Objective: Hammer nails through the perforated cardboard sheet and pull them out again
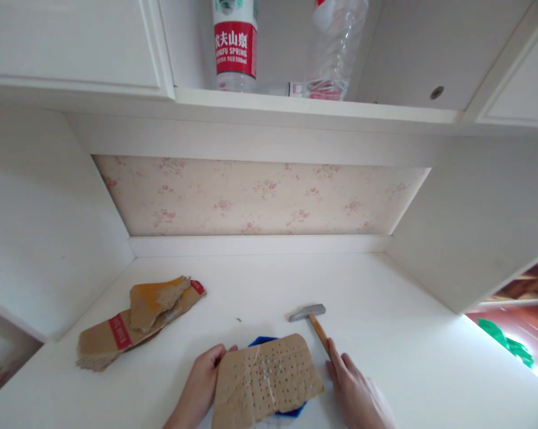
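Observation:
My left hand (pixel 207 370) grips the left edge of a piece of cardboard (pixel 291 393) dotted with rows of small holes. Several grey nail heads (pixel 267 369) show near its middle. Under the cardboard lies a blue object (pixel 295 411); only its edges stick out, so its shape is mostly hidden. To the right, my right hand (pixel 353 384) is closed around the wooden handle of a hammer (pixel 320 330). The hammer's grey metal head points away from me, low over or on the white tabletop, beyond the cardboard's right corner.
Torn cardboard scraps (pixel 139 325) lie at the left of the white tabletop (pixel 260 286). A small dark bit (pixel 239 320) sits behind the cardboard. Side panels enclose both sides. Overhead, a shelf (pixel 269 104) holds a labelled water bottle (pixel 235 47) and a clear bottle (pixel 335 47).

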